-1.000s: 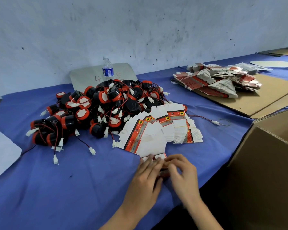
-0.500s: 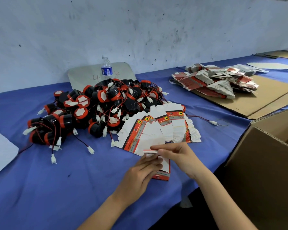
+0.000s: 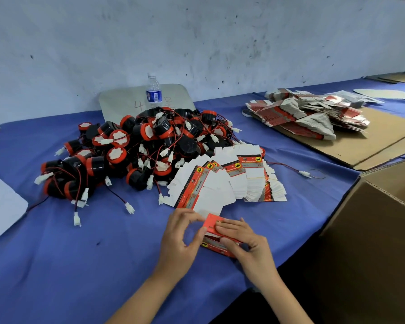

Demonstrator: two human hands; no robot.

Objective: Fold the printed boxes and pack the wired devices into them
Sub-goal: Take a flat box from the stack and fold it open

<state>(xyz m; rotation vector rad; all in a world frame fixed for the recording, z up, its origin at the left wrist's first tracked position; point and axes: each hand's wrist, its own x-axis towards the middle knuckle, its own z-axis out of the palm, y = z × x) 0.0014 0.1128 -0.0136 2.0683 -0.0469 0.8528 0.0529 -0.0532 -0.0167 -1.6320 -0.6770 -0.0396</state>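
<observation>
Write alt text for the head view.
Both hands, left hand and right hand, fold a red printed box on a blue cloth. Behind lie fanned flat boxes and a pile of wired devices; a cardboard carton stands right.

Both hands on red printed box [image 3: 216, 232]: left hand [image 3: 181, 239] pinches edge, right hand [image 3: 242, 242] grips top. Wired devices [image 3: 138, 148] heaped behind, flat boxes [image 3: 229, 181] fanned beside.

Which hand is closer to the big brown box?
Right. The right hand sits between the left hand and the big brown box; the left hand is farther away, across the small red box.
</observation>
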